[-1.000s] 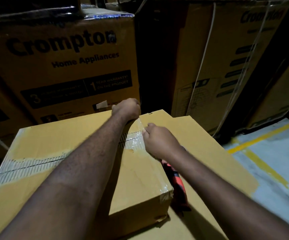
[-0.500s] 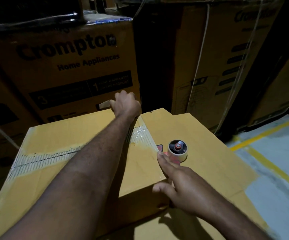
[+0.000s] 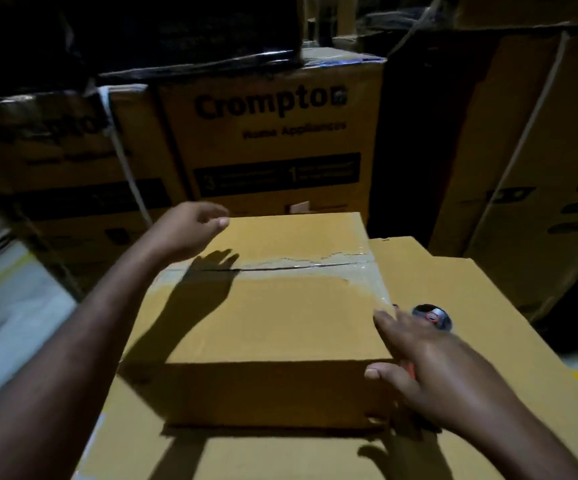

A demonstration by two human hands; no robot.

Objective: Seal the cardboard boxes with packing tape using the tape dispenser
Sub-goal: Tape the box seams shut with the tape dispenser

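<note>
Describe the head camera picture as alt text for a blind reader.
A person's right hand rests open against the near right corner of a taped cardboard box, while the left hand hovers open above its far left side. A tape dispenser lies just past the right hand, with printed boxes stacked behind.

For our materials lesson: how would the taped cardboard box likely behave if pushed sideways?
Broad and low, the box would probably slide on the cardboard beneath rather than tip. Straight edges suggest stiff walls. The dark slit along the taped seam hints its flaps may flex.
</note>
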